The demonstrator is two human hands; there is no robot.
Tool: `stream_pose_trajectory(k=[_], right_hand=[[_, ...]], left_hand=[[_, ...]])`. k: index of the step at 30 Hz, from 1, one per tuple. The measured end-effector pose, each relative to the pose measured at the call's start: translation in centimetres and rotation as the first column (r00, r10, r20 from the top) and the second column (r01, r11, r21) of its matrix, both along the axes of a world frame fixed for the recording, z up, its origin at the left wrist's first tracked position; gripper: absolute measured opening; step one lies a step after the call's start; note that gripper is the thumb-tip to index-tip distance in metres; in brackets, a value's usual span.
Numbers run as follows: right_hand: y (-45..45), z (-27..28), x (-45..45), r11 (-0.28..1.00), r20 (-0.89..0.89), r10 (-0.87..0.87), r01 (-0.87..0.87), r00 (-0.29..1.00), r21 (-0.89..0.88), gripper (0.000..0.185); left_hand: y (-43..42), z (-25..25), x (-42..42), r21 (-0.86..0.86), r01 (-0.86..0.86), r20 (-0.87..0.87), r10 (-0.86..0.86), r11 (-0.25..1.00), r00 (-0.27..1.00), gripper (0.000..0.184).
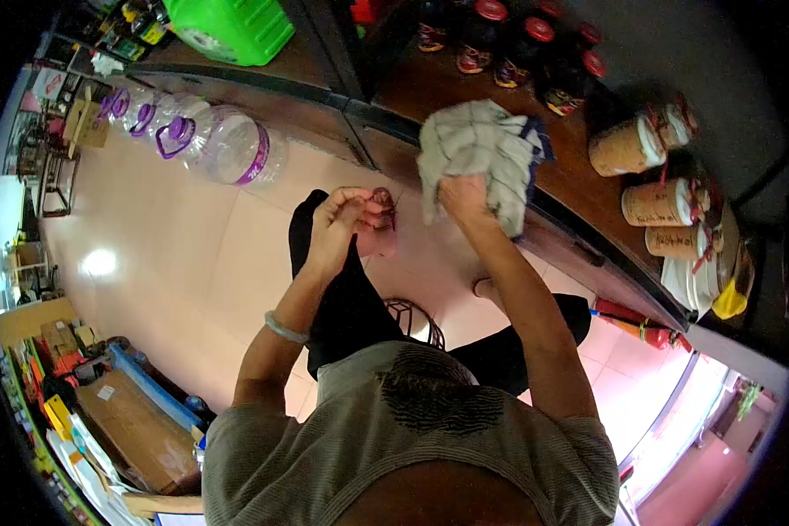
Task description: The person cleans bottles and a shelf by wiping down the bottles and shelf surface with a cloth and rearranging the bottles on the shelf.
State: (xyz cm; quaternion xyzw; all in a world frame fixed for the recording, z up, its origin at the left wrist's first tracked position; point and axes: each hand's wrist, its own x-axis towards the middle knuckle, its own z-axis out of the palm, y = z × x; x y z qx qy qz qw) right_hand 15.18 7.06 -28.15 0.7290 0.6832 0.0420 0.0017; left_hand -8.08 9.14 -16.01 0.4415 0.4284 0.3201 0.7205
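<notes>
A light checked cloth (478,140) with a dark blue edge lies bunched over the front edge of the wooden shelf. My right hand (466,195) is closed on the cloth's near side, pressed against it, and the folds hide the fingertips. Above my left knee, my left hand (344,217) is raised with its fingers bent together. Something small and dark red (383,202) shows at those fingertips, too unclear to name. A pale bangle (286,328) circles my left wrist.
Red-lidded jars (479,37) and brown paper-wrapped tubs (627,147) stand on the shelf (403,92). Large clear bottles (237,147) with purple handles line the floor at left. A green container (237,31) sits above them. At lower left lies a cardboard box (140,430).
</notes>
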Motion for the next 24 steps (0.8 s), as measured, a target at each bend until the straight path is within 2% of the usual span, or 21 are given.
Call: stream_pose_trajectory(k=[1,4,5,7,8,9,11,14,15,16,17,19,21,24], right_hand=[[2.2,1.3,-1.6,0.996,0.038,0.045,-0.042,0.998,-0.074,0.017],[6.4,8.5,-4.9,0.946,-0.284,0.085,-0.167,0.955,-0.278,0.022],[7.6,8.3,-5.8,0.979,-0.181,0.168,-0.186,0.969,-0.087,0.023],[9.3,7.5,-7.3,0.919,0.063,0.263,-0.27,0.963,0.287,0.025],[9.6,9.1,-7.4,0.908,0.029,0.284,-0.278,0.958,0.314,0.03],[10.0,8.3,-7.5,0.92,-0.125,0.243,-0.187,0.962,0.344,0.031],[10.9,5.3,-7.8,0.936,-0.429,0.144,0.018,0.892,0.352,0.035],[12.0,2.9,-8.2,0.917,-0.25,0.131,-0.021,0.959,0.399,0.039],[10.5,7.7,-9.3,0.999,-0.056,0.021,-0.023,0.998,-0.036,0.041],[10.7,6.2,-9.3,1.0,0.0,0.001,-0.001,1.0,0.031,0.043],[11.7,5.1,-8.7,0.993,0.066,-0.009,0.001,0.998,0.116,0.045],[11.6,6.2,-8.5,0.998,-0.038,0.044,-0.042,0.998,0.048,0.047],[10.7,5.7,-8.8,0.962,-0.112,0.029,0.002,0.993,0.274,0.053],[8.4,5.8,-7.8,0.949,-0.048,-0.099,0.109,0.994,0.296,0.055]], left_hand=[[-0.2,0.0,-0.7,0.016,-0.008,-0.023,0.009,1.0,1.0,0.012],[-1.2,0.0,-3.1,0.008,-0.075,-0.041,0.075,0.997,0.996,0.016],[-1.5,0.0,-3.8,0.001,-0.1,-0.049,0.1,0.995,0.994,0.016],[-1.8,0.0,-4.9,-0.018,-0.158,-0.052,0.156,0.987,0.986,0.016],[-2.0,-0.1,-5.4,-0.028,-0.184,-0.055,0.182,0.983,0.982,0.016],[-2.2,-0.3,-5.8,-0.044,-0.209,-0.06,0.206,0.977,0.977,0.017],[-2.7,-0.5,-6.5,-0.033,-0.249,-0.016,0.248,0.968,0.969,0.016],[-2.8,-0.3,-6.3,-0.016,-0.271,0.028,0.272,0.962,0.962,0.015],[-3.0,-0.5,-6.6,-0.009,-0.28,0.062,0.28,0.96,0.958,0.015],[-3.2,0.0,-6.5,0.012,-0.283,-0.003,0.283,0.959,0.959,0.015],[-3.4,-0.1,-6.5,0.035,-0.276,0.011,0.276,0.961,0.961,0.015],[-3.6,0.1,-6.7,0.041,-0.252,0.014,0.252,0.967,0.968,0.014],[-4.2,0.5,-6.7,0.036,-0.254,0.029,0.253,0.967,0.967,0.014],[-4.9,0.8,-6.9,0.028,-0.267,0.007,0.267,0.963,0.964,0.014]])
